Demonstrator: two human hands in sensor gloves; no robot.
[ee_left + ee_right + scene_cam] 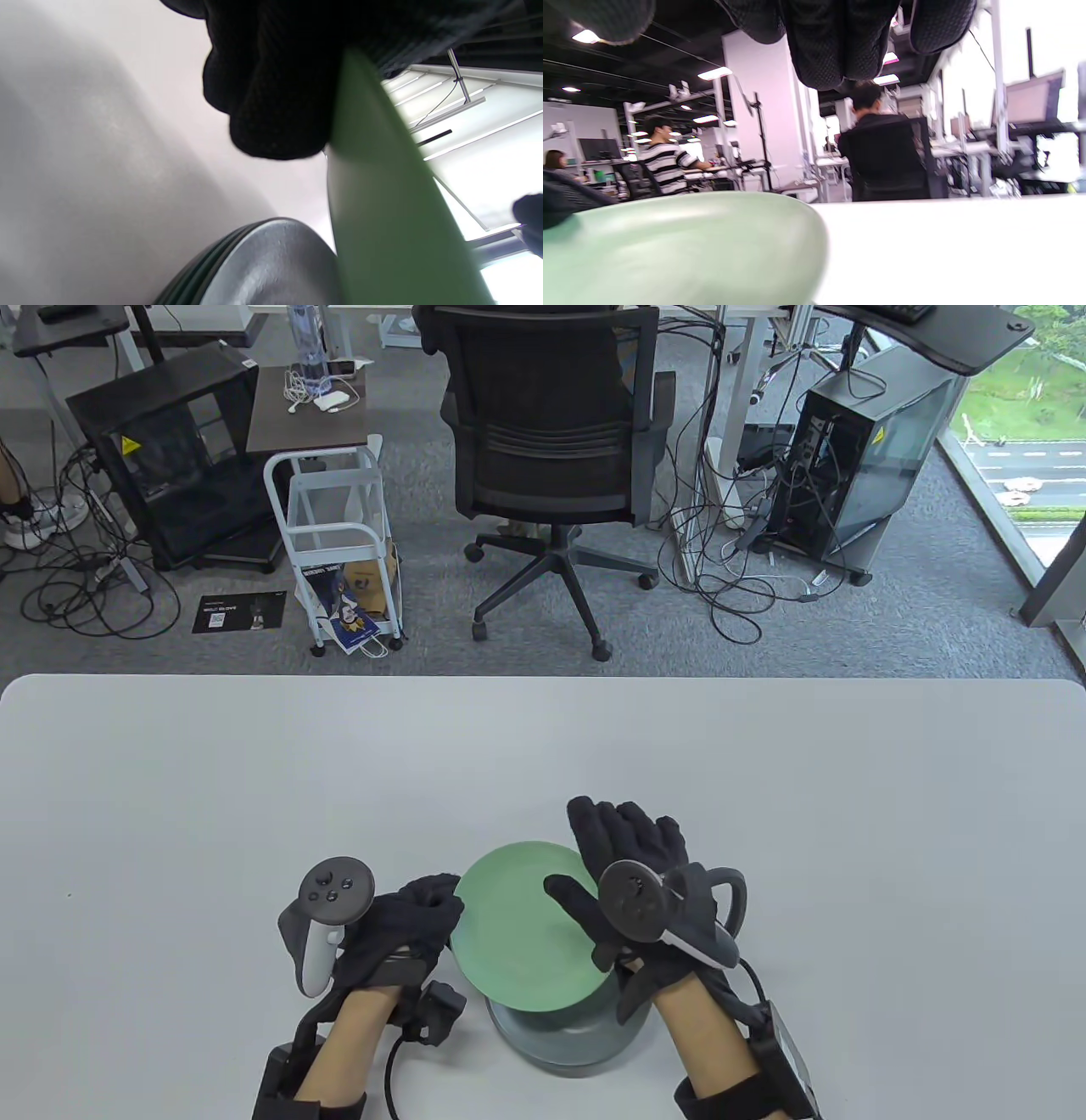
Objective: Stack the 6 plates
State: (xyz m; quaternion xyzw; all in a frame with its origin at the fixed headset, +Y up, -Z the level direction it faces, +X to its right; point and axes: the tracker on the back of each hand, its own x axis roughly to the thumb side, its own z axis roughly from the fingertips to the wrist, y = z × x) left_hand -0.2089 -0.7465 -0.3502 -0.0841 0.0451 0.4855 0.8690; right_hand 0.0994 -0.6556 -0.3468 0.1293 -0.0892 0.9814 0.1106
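Grey carpet [212,653] beyond the white bench [254,780]; black chair [547,432], white cart [339,534], cables, window [1027,432] at right.

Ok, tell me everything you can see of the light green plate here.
The light green plate is round, plain and smooth with a matte, plastic-looking surface and a shallow raised rim. It is tilted and held above the stack of dark grey plates, not resting flat on it. The left hand grips its left edge, fingers under the rim in the left wrist view. The right hand has its thumb on the plate's upper face at the right side. It sits near the table's front edge.
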